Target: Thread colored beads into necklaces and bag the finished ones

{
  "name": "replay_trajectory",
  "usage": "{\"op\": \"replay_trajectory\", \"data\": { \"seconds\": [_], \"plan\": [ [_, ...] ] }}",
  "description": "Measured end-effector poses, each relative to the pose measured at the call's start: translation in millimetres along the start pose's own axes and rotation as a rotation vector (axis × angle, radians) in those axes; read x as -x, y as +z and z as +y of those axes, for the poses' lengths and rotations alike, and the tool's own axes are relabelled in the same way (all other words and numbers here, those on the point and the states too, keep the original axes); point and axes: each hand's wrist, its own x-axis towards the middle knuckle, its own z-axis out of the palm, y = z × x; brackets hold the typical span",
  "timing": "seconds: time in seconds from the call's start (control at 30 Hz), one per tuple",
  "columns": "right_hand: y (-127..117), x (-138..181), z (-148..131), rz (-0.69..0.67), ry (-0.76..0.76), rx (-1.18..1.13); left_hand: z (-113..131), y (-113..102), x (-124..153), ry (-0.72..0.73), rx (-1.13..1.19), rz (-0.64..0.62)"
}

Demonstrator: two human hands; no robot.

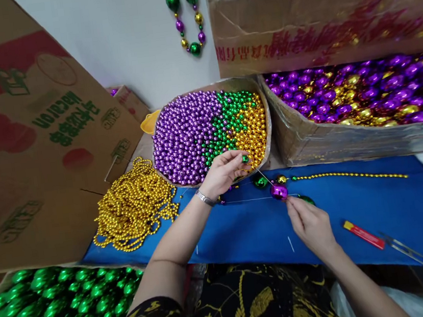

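My left hand point(224, 172) reaches to the near rim of a round tray of beads point(208, 128) and pinches a small green bead point(245, 159) at its fingertips. My right hand point(310, 223) is closed in a pinch on a thin needle or wire that runs up towards the left hand. A large purple bead point(279, 191) sits on that wire just above my right fingers. Beside it lie a big green bead point(260, 182), a small gold one point(281, 178) and a string of small gold beads point(352, 174) on the blue table point(357, 212).
A heap of gold bead strings point(134, 206) lies at the left. Cardboard boxes of purple and gold beads point(361, 94) stand at the right, and a box of large green beads point(53, 311) at the lower left. A red lighter point(363, 235) and tweezers point(412, 254) lie right. A finished necklace point(186, 12) hangs on the wall.
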Motion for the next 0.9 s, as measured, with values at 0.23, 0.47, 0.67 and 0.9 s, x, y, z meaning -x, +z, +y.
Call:
{"op": "replay_trajectory", "data": {
  "seconds": [0.23, 0.47, 0.67, 0.9],
  "plan": [
    [-2, 1, 1, 0.006, -0.006, 0.022, -6, 18, 9, -0.028, 0.062, -0.004],
    [-2, 6, 7, 0.000, 0.008, 0.096, -4, 28, 8, 0.025, -0.029, 0.021],
    [-3, 9, 13, 0.012, 0.060, 0.076, -1, 41, -2, -0.008, -0.026, -0.040],
    [-10, 6, 20, 0.081, 0.144, -0.005, 16, 66, -9, 0.326, -0.534, -0.196]
  ]
}}
